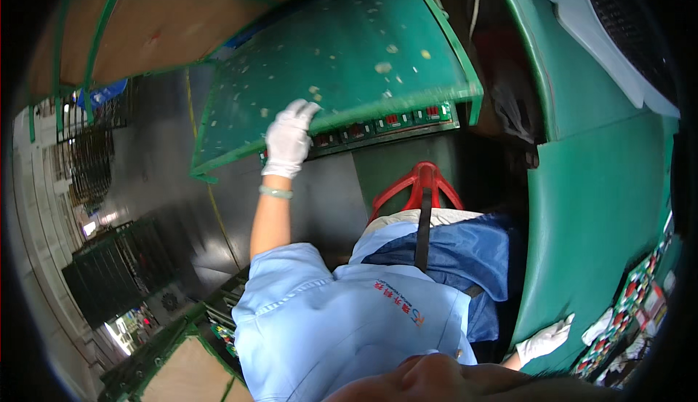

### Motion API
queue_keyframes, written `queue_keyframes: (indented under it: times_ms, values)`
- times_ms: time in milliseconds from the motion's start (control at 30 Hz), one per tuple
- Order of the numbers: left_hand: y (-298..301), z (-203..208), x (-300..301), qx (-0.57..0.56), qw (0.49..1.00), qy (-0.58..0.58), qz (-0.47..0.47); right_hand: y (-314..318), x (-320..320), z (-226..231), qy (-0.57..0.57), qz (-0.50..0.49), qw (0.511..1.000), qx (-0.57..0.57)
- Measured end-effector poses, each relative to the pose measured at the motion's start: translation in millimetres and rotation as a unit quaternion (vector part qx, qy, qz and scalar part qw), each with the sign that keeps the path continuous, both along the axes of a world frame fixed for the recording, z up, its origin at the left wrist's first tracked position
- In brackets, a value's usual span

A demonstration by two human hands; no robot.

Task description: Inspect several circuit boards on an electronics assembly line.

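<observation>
My left hand (289, 140), in a white glove, reaches forward to the front edge of a green-framed rack (342, 49). Its fingers bend over that edge; the thumb is hard to make out. The rack's flat green top is scuffed with pale spots. Under its front edge a row of green circuit boards (392, 120) with red parts shows. At the lower right my right hand (545, 339), gloved in white too, lies with fingers stretched out on the green-covered workbench (596, 220). Nothing shows in it.
A red plastic stool (422, 184) stands before my legs. Small colourful parts (629, 293) lie along the bench's far right side. A pale-blue bin-like object (582, 31) is at the upper right. Brown panels in green frames (174, 24) rise at upper left; another rack (193, 373) is lower left.
</observation>
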State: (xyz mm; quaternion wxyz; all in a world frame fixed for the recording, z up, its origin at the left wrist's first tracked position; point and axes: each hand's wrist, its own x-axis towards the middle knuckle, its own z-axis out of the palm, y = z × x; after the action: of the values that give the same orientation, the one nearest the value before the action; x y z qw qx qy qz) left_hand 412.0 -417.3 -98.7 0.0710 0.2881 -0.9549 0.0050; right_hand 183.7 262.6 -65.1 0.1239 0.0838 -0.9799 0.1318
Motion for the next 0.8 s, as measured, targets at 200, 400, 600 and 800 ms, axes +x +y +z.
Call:
queue_keyframes:
  times_ms: [200, 400, 600, 800]
  values:
    - [44, -170, 16, 0.063, 0.983, -0.174, 0.011, 10, 2, -9, -0.037, -0.033, 0.978, -0.202]
    - [50, -227, 4, 0.101, 0.966, -0.221, 0.092, 2, 6, 5, 0.027, -0.013, 1.000, -0.001]
    - [44, -211, -22, 0.231, 0.927, -0.230, 0.185, -14, 5, 9, 0.019, -0.098, 0.993, 0.058]
    - [20, -130, -113, 0.559, 0.817, -0.007, 0.142, -57, 1, 50, -0.036, -0.199, 0.979, -0.020]
